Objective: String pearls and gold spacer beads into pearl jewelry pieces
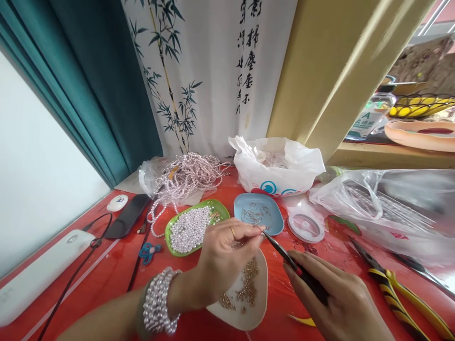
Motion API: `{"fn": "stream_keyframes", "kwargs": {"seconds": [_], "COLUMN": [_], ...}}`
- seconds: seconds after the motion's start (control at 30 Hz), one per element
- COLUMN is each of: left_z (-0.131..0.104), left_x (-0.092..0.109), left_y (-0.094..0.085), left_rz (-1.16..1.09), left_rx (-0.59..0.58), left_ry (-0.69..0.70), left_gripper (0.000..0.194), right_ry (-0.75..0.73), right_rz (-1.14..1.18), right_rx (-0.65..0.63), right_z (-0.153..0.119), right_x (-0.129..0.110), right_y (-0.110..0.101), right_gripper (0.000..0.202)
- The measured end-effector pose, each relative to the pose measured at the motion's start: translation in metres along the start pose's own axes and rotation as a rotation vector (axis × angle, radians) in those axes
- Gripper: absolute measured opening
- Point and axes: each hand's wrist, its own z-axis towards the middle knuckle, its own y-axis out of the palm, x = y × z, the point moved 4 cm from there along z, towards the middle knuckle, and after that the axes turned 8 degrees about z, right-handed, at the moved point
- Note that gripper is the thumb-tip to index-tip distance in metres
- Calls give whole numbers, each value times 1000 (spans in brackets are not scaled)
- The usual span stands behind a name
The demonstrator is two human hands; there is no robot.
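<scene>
- Glossy red table top (117, 265), smooth, with a sheen.
- Pearly, lustrous beads (188, 229) in smooth green plastic dish (169, 228).
- Small shiny gold metal findings (249, 279) on matt white dish (261, 303).
- Dark metal pliers (284, 255), thin-tipped.
- Crinkled white plastic bag (277, 166), slightly glossy.
- Smooth blue plastic dish (275, 213).

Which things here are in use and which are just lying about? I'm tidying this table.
In use:
left hand, pinching something too small to tell
right hand, holding pliers
white dish of gold beads
blue dish
green dish of pearls

Lying about:
yellow pliers
phone
pearl strands
white bag
</scene>
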Motion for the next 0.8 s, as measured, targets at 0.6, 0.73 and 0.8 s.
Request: {"fn": "stream_keyframes", "kwargs": {"seconds": [0.6, 0.73, 0.8], "left_z": [2, 2, 2], "left_x": [-11, -12, -13], "left_y": [6, 6, 7], "left_rz": [-208, -200, -203], "left_rx": [-165, -150, -169], "left_ry": [-285, -261, -306], "left_gripper": [14, 14, 14], "right_ry": [-182, -174, -119], "right_rz": [-298, -289, -210], "right_rx": [47, 55, 23], "right_z": [-2, -3, -1], "right_x": [5, 5, 6], "right_y": [-1, -3, -2], "right_gripper": [21, 19, 18]}}
